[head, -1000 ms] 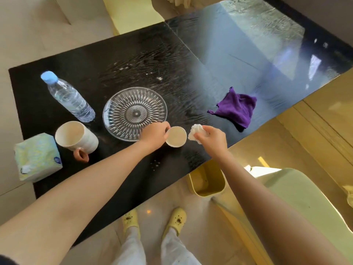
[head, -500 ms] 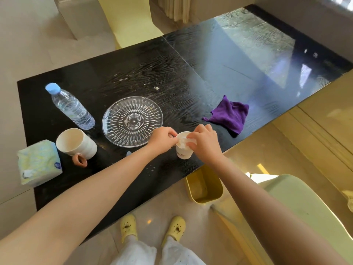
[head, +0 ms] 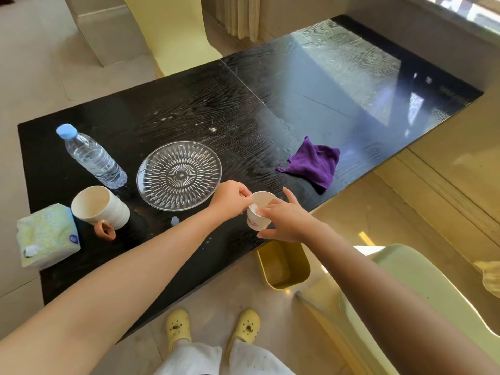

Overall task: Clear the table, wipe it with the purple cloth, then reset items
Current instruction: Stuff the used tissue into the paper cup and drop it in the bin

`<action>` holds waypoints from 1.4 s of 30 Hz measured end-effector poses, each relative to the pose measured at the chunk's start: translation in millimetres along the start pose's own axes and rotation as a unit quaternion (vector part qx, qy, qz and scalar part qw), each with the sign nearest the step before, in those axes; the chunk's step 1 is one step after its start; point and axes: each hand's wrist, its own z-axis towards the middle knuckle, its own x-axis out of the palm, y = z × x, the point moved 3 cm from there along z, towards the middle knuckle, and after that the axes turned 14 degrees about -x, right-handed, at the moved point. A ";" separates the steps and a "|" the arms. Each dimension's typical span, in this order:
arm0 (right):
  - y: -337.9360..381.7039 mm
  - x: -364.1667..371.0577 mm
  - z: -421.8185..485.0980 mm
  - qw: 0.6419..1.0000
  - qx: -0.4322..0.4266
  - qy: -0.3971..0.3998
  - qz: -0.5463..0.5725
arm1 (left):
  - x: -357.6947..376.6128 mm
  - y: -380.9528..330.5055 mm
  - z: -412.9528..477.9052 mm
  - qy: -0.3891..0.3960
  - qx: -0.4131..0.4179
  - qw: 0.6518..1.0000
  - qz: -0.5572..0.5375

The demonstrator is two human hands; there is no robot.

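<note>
A: What are the hands doing?

B: Both are at the paper cup (head: 258,212), near the front edge of the black table (head: 189,104). The left hand (head: 230,200) pinches the cup's rim. The right hand (head: 284,220) wraps around the cup's side, and some of its fingers (head: 266,209) dip into the top.

A: Is anything in the cup?

B: There's something white inside, under those fingers. I can't tell what it is.

A: Is the cup standing on the table?

B: It's tipped a bit. I can't tell if it touches the table.

A: Where's the cloth?

B: The purple cloth (head: 313,163) lies bunched up on the table, to the right of the hands, near the edge. Nobody is touching it.

A: What else is on the table?

B: A clear glass plate (head: 179,175) sits just left of the left hand. Past it, a water bottle (head: 92,158) with a blue cap lies on its side. A cream mug (head: 101,208) with an orange handle lies tipped over beside the bottle. A tissue pack (head: 47,235) is at the left corner, next to the mug. There's a small pale blue spot (head: 175,220) near the left arm. Little white crumbs dot the middle of the table.

A: And on the floor?

B: A yellow bin (head: 284,265) stands just under the table's edge, below the right hand. A pale green chair (head: 422,293) is to the right. I see two yellow shoes (head: 178,326) at the bottom.
</note>
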 end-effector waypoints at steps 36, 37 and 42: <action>-83.5 264.3 -24.3 0.874 0.381 -0.084 0.289 | 163.6 45.3 56.4 -0.090 0.264 0.882 0.380; -86.1 275.9 -20.4 0.871 0.384 -0.082 0.294 | 164.9 46.4 57.1 -0.101 0.272 0.880 0.377; -100.1 320.4 -4.7 0.867 0.388 -0.091 0.299 | 166.9 48.8 59.8 -0.129 0.294 0.874 0.365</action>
